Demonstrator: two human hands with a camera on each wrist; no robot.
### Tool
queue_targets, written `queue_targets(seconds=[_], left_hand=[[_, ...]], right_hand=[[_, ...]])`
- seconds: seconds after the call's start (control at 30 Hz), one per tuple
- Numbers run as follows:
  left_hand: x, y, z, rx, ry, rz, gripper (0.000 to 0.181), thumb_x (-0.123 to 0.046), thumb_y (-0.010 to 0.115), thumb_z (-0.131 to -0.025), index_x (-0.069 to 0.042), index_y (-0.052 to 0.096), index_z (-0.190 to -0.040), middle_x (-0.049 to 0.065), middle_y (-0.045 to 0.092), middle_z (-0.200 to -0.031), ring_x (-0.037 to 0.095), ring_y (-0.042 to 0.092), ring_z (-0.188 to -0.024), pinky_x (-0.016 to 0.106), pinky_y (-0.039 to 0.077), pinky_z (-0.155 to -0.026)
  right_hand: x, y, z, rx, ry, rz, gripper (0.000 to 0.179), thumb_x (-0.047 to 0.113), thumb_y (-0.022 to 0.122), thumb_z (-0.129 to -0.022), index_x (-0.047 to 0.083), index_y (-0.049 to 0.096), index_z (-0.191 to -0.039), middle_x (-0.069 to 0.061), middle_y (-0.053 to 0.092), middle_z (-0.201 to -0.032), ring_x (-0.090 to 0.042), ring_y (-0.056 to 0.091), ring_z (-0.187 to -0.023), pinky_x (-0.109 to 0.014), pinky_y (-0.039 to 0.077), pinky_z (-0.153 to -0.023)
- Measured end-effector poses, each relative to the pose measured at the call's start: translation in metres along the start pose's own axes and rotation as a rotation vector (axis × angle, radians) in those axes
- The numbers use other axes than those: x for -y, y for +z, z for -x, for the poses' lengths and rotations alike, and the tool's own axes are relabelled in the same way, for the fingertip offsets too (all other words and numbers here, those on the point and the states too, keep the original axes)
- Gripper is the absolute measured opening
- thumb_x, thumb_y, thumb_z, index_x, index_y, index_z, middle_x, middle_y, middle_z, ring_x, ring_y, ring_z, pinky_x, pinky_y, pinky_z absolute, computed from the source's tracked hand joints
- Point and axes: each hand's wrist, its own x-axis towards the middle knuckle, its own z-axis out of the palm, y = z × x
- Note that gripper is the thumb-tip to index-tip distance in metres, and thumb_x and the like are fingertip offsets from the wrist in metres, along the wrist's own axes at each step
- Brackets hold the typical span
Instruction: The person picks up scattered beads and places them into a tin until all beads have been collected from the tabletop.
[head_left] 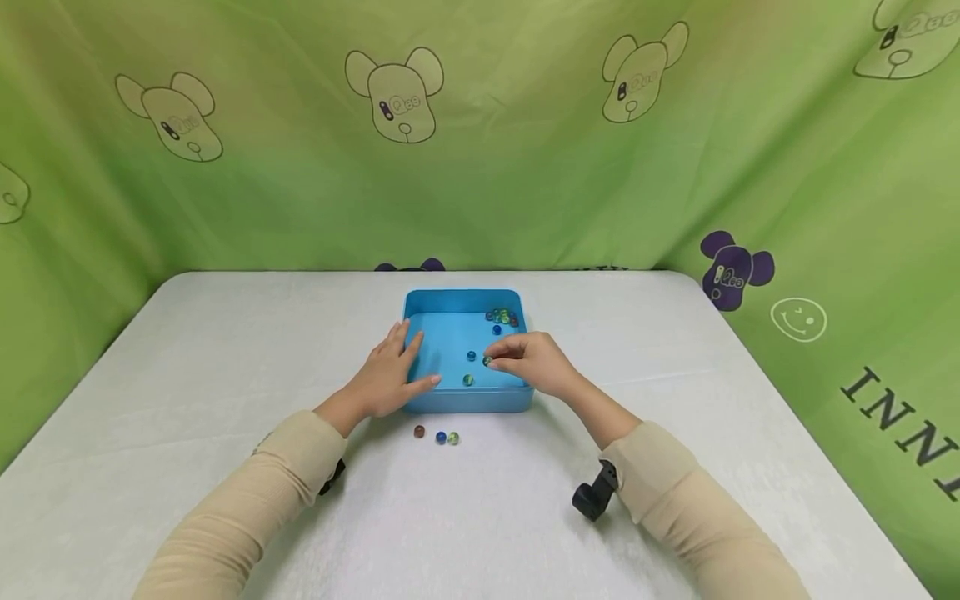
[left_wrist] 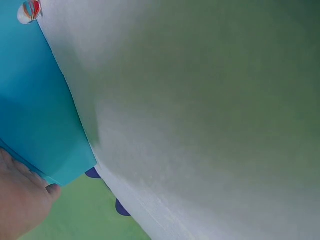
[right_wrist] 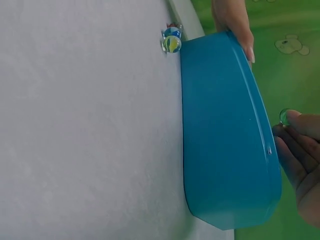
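A shallow blue box [head_left: 468,402] stands on the white table. My left hand [head_left: 384,377] rests with spread, straight fingers on its left rim, the thumb reaching over the front edge. Between thumb and fingertips, my right hand [head_left: 542,363] pinches a green glass marble [right_wrist: 284,116] above the box's right front part. Inside the box lie a blue marble [head_left: 471,356] and a yellow-green marble [head_left: 468,380]. Another blue marble [head_left: 497,330] sits near a cluster of several marbles [head_left: 504,316] in the back right corner.
In front of the box, a reddish-brown marble [head_left: 419,432], a dark blue marble [head_left: 441,437] and a pale yellow-green marble [head_left: 453,438] lie on the white tablecloth [head_left: 225,375]. A green printed curtain [head_left: 510,167] hangs behind the table and at its sides.
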Motion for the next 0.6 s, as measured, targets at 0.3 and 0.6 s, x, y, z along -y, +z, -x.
queue_targets(seconds=[0.3, 0.6], left_hand=[[0.000, 0.002, 0.001, 0.018, -0.020, 0.014, 0.079, -0.055, 0.041, -0.083, -0.003, 0.016, -0.138, 0.017, 0.000, -0.142, 0.028, -0.004, -0.129, 0.046, 0.010, -0.100], [0.000, 0.002, 0.001, 0.010, -0.015, 0.013, 0.081, -0.058, 0.039, -0.082, -0.003, 0.016, -0.138, 0.016, -0.001, -0.143, 0.028, -0.004, -0.129, 0.046, 0.010, -0.100]], right_hand=[[-0.009, 0.005, -0.015, 0.031, -0.025, 0.102, 0.016, 0.007, 0.062, -0.079, 0.003, 0.066, -0.094, -0.005, 0.063, -0.089, -0.015, 0.059, -0.080, -0.024, 0.047, -0.067], [-0.012, 0.007, -0.030, 0.111, -0.057, 0.335, 0.015, 0.006, 0.061, -0.079, 0.003, 0.067, -0.092, -0.003, 0.064, -0.089, -0.019, 0.057, -0.088, -0.029, 0.046, -0.074]])
